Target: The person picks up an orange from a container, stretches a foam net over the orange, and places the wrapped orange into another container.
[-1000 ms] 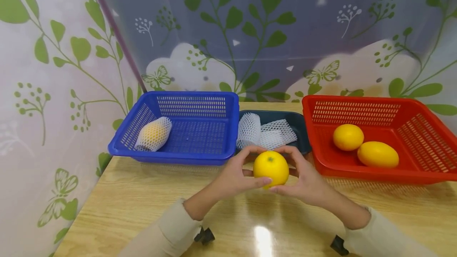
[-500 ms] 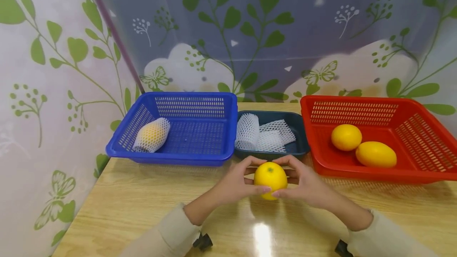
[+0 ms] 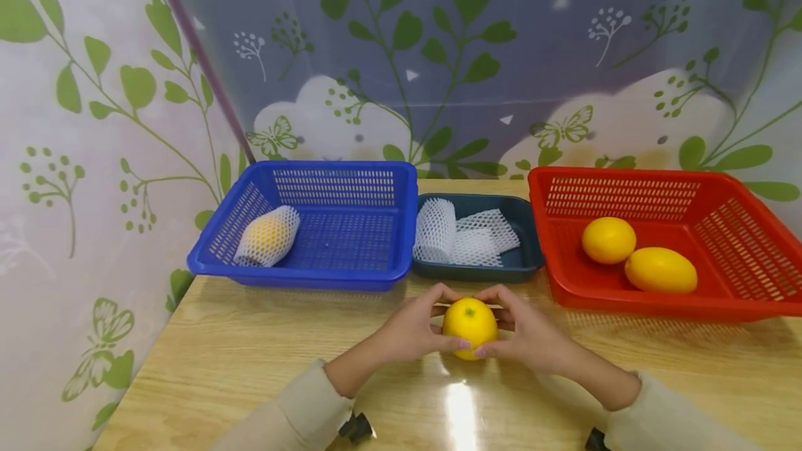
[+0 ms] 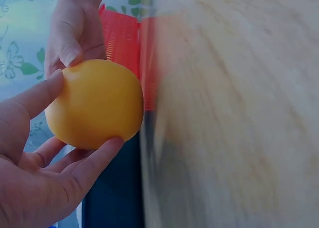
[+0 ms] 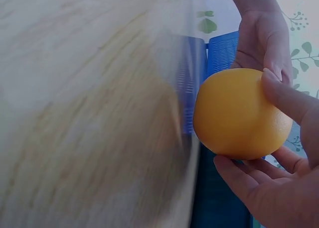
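Observation:
A round yellow citrus fruit (image 3: 470,328) is held between both hands above the front part of the wooden table. A small greenish stem mark on it faces the head camera. The left hand (image 3: 415,326) grips its left side, the thumb in front and the fingers curled behind. On the opposite side, the right hand (image 3: 525,333) holds it the same way, and the thumb tips come close together. In the left wrist view the fruit (image 4: 97,104) shows a smooth, unmarked side. From the right wrist, fingers (image 5: 237,180) support the fruit (image 5: 239,113) from below.
Left stands a blue basket (image 3: 301,275) with one yellow fruit in a white foam net (image 3: 268,236). A dark green tray (image 3: 479,273) in the middle holds several white foam nets (image 3: 435,232). A red basket (image 3: 664,305) at right contains two yellow fruits (image 3: 661,270).
Both hands have drawn the fruit back toward the person and away from the green tray, whose front rim now shows fully. The grip on the fruit looks the same.

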Motion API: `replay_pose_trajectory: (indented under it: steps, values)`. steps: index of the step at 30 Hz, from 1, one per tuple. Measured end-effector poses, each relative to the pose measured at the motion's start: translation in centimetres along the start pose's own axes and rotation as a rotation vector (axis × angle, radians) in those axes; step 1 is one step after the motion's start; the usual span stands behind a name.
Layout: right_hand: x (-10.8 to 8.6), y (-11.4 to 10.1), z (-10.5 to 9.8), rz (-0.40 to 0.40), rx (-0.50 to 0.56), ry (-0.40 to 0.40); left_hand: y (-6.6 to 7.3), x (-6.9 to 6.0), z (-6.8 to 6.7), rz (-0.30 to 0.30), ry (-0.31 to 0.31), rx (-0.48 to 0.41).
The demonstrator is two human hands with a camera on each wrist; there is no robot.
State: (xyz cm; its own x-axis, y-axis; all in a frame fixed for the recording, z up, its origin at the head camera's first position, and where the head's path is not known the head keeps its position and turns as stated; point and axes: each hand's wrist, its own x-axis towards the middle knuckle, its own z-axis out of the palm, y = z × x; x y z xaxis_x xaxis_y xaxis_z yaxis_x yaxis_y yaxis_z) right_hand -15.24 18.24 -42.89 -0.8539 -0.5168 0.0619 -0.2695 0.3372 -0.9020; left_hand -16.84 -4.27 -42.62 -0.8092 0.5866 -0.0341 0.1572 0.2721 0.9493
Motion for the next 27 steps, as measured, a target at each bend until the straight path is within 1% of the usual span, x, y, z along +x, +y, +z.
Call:
replay_pose_trajectory:
  steps: [4,10,14,21,27]
  values:
    - [-0.01,0.19,0.03,0.013,-0.018,-0.006,-0.28,0.03,0.17,-0.001,0.008,0.032]
    - [-0.07,0.14,0.03,0.031,-0.058,-0.009,-0.49,-0.01,0.22,0.025,-0.001,0.073]
    - [-0.04,0.09,0.05,0.037,-0.096,0.000,-0.68,0.08,0.11,0.030,-0.021,0.071]
    - [0.00,0.35,0.30,0.020,-0.122,-0.007,-1.00,0.04,-0.10,0.050,-0.075,0.065]
    - [-0.09,0.46,0.56,0.043,-0.129,0.000,-1.07,-0.15,-0.12,0.042,-0.089,0.042]
